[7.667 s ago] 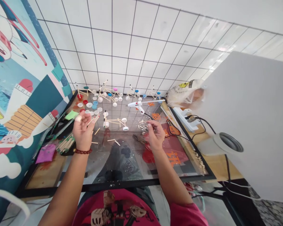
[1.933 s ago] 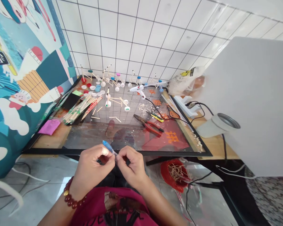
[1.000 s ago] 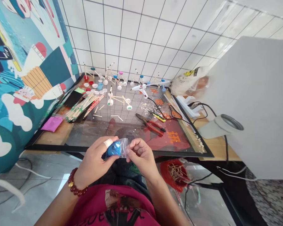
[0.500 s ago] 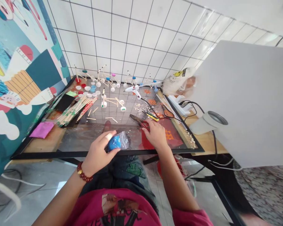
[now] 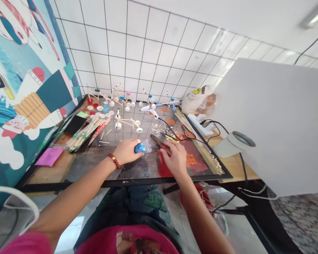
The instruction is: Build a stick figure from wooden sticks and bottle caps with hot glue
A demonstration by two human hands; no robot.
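Over the front part of the glass-topped table, my left hand [image 5: 127, 151] is closed on a small clear bag with a blue lump [image 5: 140, 147] inside. A beaded bracelet circles that wrist. My right hand [image 5: 176, 158] is wrapped over the red handles of the pliers [image 5: 157, 140], whose dark jaws point away to the upper left. The open end of the bag lies close to the pliers. Beyond the hands stands a stick frame with white bottle-cap wheels [image 5: 127, 123].
Wooden sticks [image 5: 86, 134] and a pink packet [image 5: 49, 156] lie at left. A white glue gun [image 5: 151, 110], its cord and a yellow cutter [image 5: 172, 138] are behind my right hand. A power strip [image 5: 201, 123] and grey cylinder [image 5: 234, 144] stand at right.
My left hand has moved forward and right with the blue bag, closer to the pliers. My right hand remains at the pliers' handles. The camera view has tilted slightly upward.
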